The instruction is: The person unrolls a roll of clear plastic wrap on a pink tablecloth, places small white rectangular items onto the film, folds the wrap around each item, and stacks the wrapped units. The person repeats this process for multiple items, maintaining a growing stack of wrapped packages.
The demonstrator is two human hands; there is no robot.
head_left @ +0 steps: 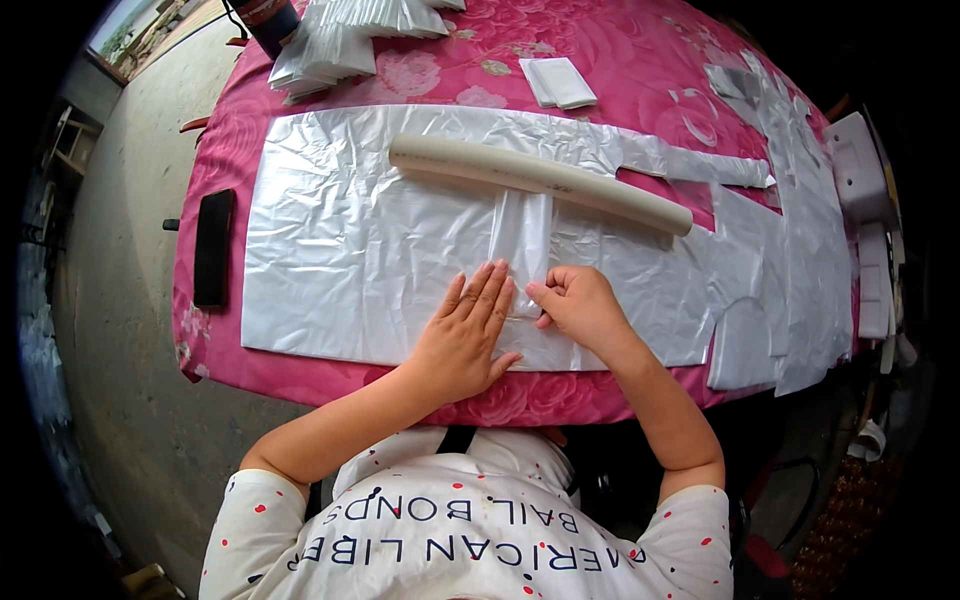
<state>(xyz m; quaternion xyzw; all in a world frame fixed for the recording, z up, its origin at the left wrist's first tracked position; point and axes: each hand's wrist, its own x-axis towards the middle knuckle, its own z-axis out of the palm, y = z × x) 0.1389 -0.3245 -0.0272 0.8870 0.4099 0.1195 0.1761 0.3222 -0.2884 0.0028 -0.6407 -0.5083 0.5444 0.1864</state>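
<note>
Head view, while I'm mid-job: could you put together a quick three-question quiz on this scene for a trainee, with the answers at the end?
1. True or false: the beige tube lies on its side across the white plastic film.
2. Multiple choice: what lies on the pink cloth just left of the film?
A. a pair of scissors
B. a black phone
C. a drinking glass
3. Short answer: which hand rests flat with fingers extended, and which is curled at the folded strip?

Key
1. True.
2. B.
3. The left hand is flat; the right hand is curled.
</note>
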